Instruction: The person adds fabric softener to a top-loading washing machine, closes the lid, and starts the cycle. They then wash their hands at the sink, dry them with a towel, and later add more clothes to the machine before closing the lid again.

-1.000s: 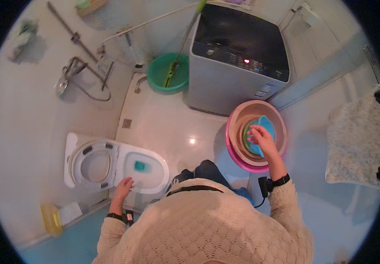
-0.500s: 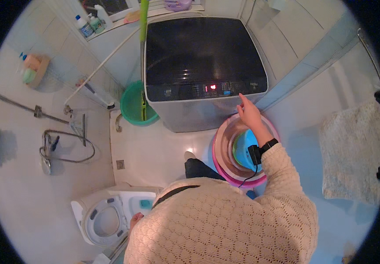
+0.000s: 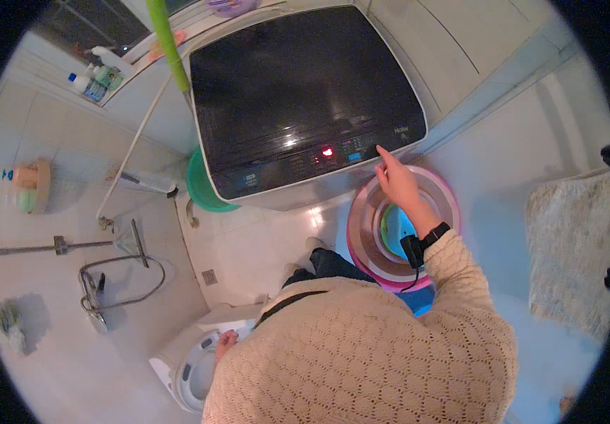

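A top-loading washing machine [image 3: 305,85] with a dark lid and pale body stands in front of me. Along its near edge runs a control panel [image 3: 287,164] with lit red digits and a small blue-lit patch. My right hand [image 3: 397,180] reaches to the panel's right end, index finger stretched out and its tip at or just above the surface; the other fingers are partly curled, with nothing seen in them. Low by my left side, my left hand [image 3: 226,343] hangs near the toilet seat [image 3: 195,374], its fingers loosely curled and nothing visible in them.
Below my right forearm sit stacked pink and white basins [image 3: 361,240] with a blue one inside. A green tub [image 3: 202,187] stands left of the machine, with a green pole [image 3: 166,42] above. A shower hose [image 3: 125,304] hangs on the left wall, a towel [image 3: 566,247] on the right.
My view has turned and shifted, so the machine appears tilted and larger. My right fingertip has moved slightly left along the panel's edge. The left hand shows a little more.
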{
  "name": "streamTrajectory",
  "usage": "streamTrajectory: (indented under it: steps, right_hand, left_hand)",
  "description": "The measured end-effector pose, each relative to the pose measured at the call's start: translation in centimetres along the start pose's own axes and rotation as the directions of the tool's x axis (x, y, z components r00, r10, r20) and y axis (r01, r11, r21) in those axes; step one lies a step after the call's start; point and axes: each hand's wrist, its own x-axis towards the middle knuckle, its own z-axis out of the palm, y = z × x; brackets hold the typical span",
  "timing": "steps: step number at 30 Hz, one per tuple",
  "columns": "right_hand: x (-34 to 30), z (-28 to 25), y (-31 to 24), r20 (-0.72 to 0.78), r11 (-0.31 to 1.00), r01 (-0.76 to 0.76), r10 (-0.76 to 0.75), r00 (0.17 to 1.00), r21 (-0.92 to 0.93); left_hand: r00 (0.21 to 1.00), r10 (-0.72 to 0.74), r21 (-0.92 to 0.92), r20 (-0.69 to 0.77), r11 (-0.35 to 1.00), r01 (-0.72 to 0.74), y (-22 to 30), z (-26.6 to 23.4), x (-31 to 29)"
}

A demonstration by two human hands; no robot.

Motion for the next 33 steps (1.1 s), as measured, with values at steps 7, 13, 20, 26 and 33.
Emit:
streamTrajectory:
  steps: [7, 13, 20, 26, 33]
  right_hand:
    - [-0.4, -0.5, 1.0, 0.027, 0.995, -0.091, 0.09, 0.996, 0.033]
    - [-0.3, -0.4, 1.3, -0.005, 0.995, 0.047, -0.047, 0.999, -0.085]
    - [-0.2, 0.1, 0.3, 0.092, 0.972, 0.164, -0.15, 0.984, -0.17]
    - [-0.6, -0.1, 0.1, 0.068, 0.98, 0.152, -0.144, 0.987, -0.127]
    - [-0.4, -0.8, -0.7, 0.167, 0.97, 0.101, -0.065, 0.984, -0.219]
  left_hand:
    - [0.999, -0.045, -0.013, -0.015, 0.999, 0.045, 1.5, -2.6, 3.9]
    - [1.0, -0.019, 0.097, -0.018, 0.995, 0.02, 2.9, -0.1, 4.7]
    - [0.999, 0.011, 0.148, -0.051, 0.989, -0.003, 4.4, 1.6, 3.8]
    - [0.998, 0.064, -0.041, 0.008, 0.997, -0.063, 2.2, 0.0, 3.1]
    - [0.992, 0.093, -0.147, 0.082, 0.986, -0.08, 3.0, 1.2, 1.9]
